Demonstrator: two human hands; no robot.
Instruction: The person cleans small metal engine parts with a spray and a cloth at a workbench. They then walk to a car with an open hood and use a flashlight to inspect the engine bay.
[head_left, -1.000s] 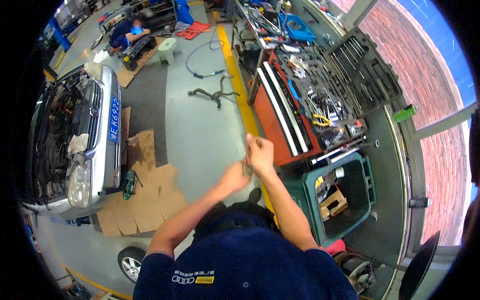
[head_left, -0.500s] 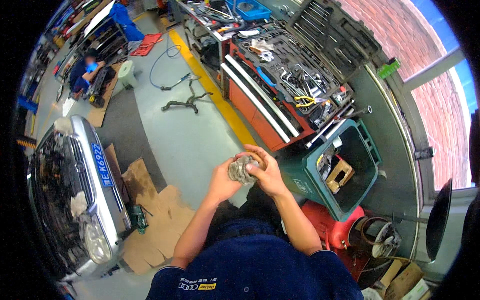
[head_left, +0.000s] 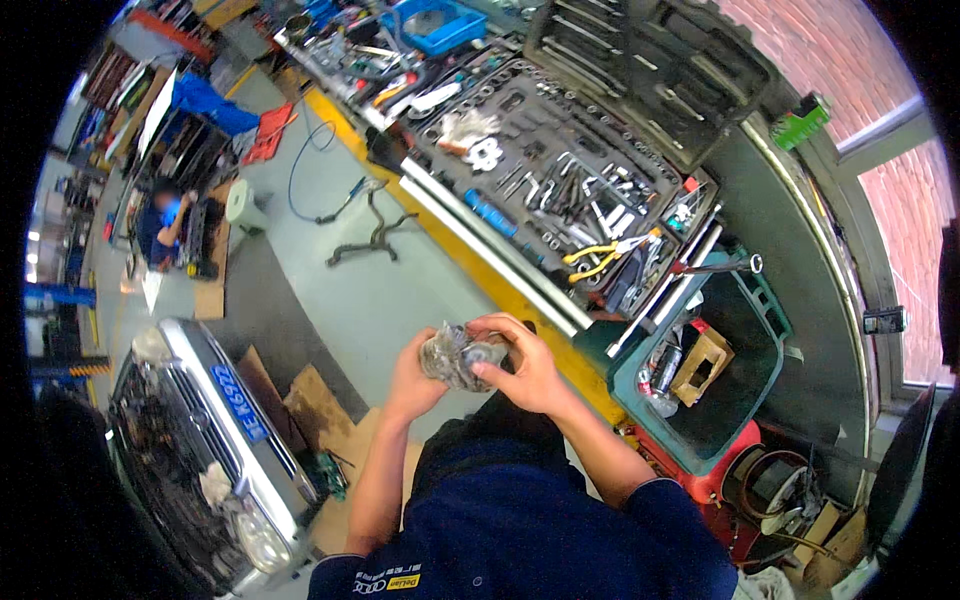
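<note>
A crumpled grey rag is between my two hands, in front of my body. My left hand grips its left side, fingers mostly hidden behind it. The fingers of my right hand curl over the top and right side, the thumb pressing on the front. Whether something is wrapped inside the rag cannot be made out. Beyond my hands, an open socket set case full of sockets, wrenches and yellow-handled pliers lies on a tool cabinet.
To the right stands a green bin holding a cardboard box and scraps, beside a red tank. A car with its engine bay exposed is at left. Black bent pipes lie on the floor; another person crouches far left.
My view has shifted toward the cabinet, which appears larger and closer. My hands have turned the rag and moved slightly left in the picture, still gripping it.
</note>
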